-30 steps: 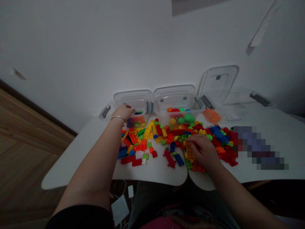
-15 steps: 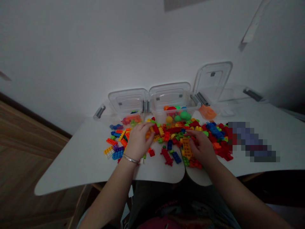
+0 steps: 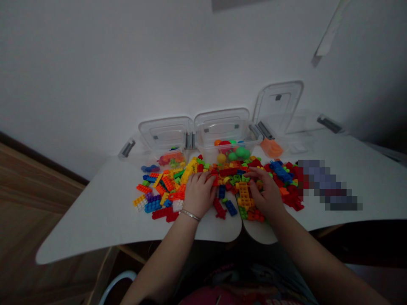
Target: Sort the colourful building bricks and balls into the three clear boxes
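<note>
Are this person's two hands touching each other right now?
Apart. The head view shows a plain gap between the left hand and the right hand, with colourful blocks lying in between.

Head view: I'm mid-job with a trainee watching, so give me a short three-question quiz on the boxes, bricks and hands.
1. True or false: a thin bracelet circles the wrist of the left hand.
2. Multiple choice: what does the middle clear box hold?
A) folded cloths
B) coloured balls
C) metal tools
3. Fill in the blank: the yellow brick with square openings lies just beside the ____ hand.

Key: 1. True. 2. B. 3. Right; the right hand is next to it.
</note>
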A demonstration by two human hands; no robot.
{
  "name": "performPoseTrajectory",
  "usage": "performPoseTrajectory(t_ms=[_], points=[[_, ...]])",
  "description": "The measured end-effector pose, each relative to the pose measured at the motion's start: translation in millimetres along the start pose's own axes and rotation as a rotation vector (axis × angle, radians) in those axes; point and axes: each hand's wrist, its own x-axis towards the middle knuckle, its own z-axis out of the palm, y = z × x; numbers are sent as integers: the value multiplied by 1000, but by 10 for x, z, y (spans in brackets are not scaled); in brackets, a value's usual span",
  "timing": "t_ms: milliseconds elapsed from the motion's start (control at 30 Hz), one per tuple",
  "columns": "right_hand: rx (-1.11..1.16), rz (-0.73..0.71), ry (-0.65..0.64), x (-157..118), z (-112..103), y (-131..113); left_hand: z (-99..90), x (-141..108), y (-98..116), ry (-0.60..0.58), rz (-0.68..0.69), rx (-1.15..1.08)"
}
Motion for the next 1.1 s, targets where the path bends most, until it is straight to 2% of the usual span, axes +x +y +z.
performPoseTrajectory(t_ms=[300, 433, 533, 633, 700, 833, 1100], points=[[-12, -10, 8, -4, 8, 14, -49, -43, -4, 132, -158, 107], [-15, 3, -2, -4, 7, 6, -54, -45, 4, 154, -187, 126], [-20, -3, -7, -2, 5, 3, -30, -12, 19, 127, -112, 87], [-31, -19, -8, 3, 4, 2, 4, 34, 48, 53, 18, 46], [-39, -21, -15, 8, 3, 0, 31, 57, 59, 14, 51, 46], [-44, -52, -49, 23, -4, -11, 78, 65, 35, 1, 44, 63], [-62, -76, -79, 50, -20, -45, 84, 39, -8, 23, -60, 91]])
